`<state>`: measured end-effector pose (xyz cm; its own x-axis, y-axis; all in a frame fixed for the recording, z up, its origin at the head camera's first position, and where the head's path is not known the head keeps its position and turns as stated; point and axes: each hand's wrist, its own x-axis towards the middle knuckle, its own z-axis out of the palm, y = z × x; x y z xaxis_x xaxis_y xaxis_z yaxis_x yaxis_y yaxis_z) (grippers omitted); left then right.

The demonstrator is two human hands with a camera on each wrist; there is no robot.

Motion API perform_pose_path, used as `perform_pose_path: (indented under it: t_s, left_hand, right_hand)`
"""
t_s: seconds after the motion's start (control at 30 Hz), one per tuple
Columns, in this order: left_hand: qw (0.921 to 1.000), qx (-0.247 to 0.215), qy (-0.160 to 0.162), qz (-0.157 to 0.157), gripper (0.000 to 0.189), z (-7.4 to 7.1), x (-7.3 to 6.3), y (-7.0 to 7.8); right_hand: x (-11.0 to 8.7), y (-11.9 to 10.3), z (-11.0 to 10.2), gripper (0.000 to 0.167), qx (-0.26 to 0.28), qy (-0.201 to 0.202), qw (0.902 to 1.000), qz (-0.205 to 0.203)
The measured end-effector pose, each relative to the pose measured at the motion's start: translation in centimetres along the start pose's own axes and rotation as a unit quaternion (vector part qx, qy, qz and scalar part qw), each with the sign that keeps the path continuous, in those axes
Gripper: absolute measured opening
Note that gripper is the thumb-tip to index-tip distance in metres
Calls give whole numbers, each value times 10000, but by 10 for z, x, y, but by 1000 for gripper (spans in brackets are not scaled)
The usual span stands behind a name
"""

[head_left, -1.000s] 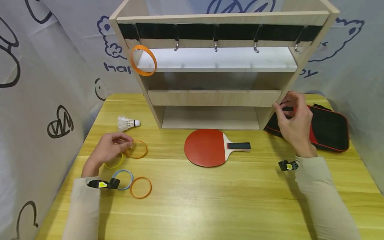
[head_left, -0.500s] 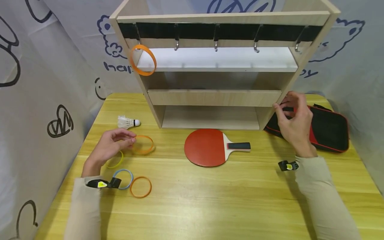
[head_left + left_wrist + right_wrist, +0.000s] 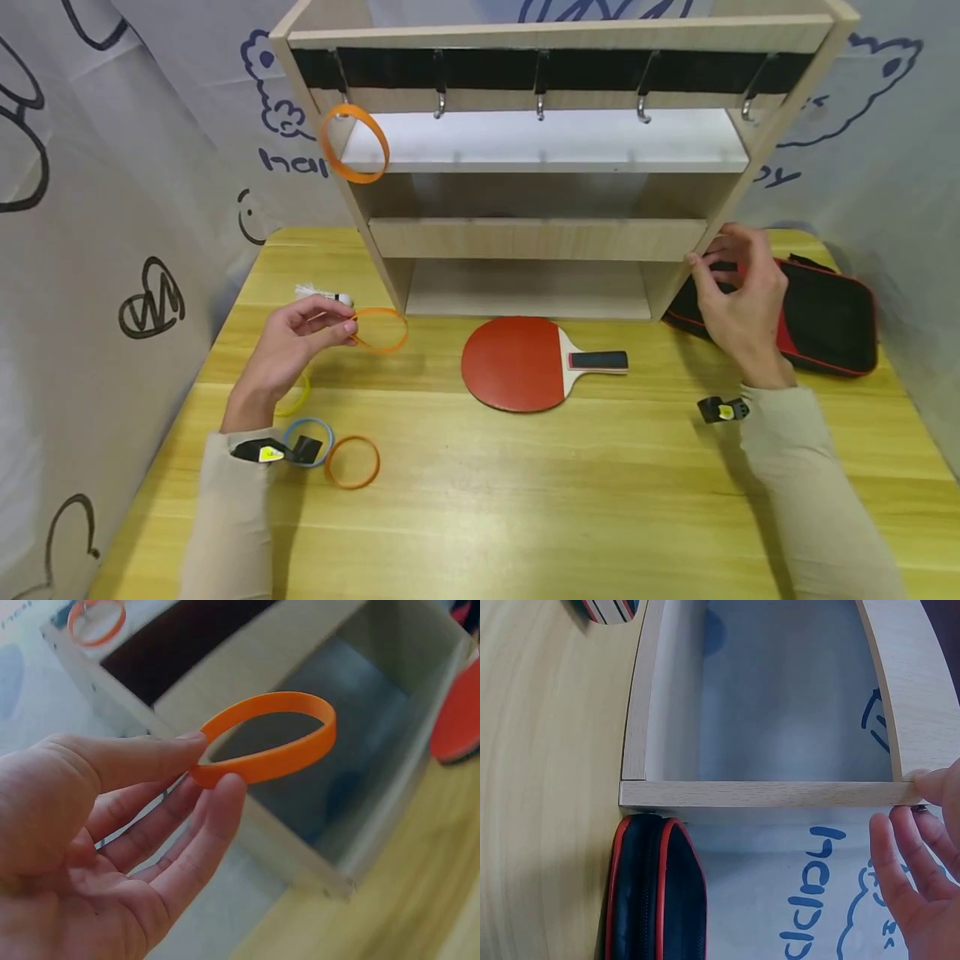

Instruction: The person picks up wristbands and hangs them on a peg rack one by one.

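Head view: The left hand [image 3: 291, 346] holds an orange band [image 3: 384, 311] by one side, raised above the tabletop [image 3: 487, 517] before the left end of the wooden rack [image 3: 540, 240]. The right hand [image 3: 738, 308] grips the rack's right edge. For good control, the pinch should stay at one spot on the rim, leaving the loop unsqueezed (a tight grip would probably distort it). The right hand should brace the rack without shifting it.

Left wrist view: The fingers [image 3: 226, 791] are nearly together, separated only by the band's thickness; thumb and fingertip pinch the near side, and the far side projects freely. The remaining fingers bend loosely and hold nothing.

Right wrist view: The fingers are parted by about the board's thickness. The thumb bears on the rack's corner; fingertips meet the outer face of the side panel [image 3: 772, 793]. The black case [image 3: 684, 892] lies just beside that panel.
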<state>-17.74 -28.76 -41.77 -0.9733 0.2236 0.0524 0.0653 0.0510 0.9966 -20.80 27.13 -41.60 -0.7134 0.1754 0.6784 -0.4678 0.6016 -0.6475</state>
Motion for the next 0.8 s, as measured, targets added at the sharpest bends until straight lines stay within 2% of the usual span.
perform_pose_path:
  t_s: [0.17,0.33,0.63,0.8]
  left_hand:
    - [9974,-555,-3,470,18,16,5,18]
    - [9887,-1180,101,918,26,36,11,36]
    - [9607,-2153,421,1699,18,69,22,66]
    - [9394,-2542,772,2168,14,90,33,84]
  right_hand:
    - [1,-3,2,41,12,15,10000,31]
    - [-1,-2,1,42,24,15,10000,-18]
    - [-1,0,1,44,16,11,10000,55]
    - [0,0,2,45,29,62,10000,54]
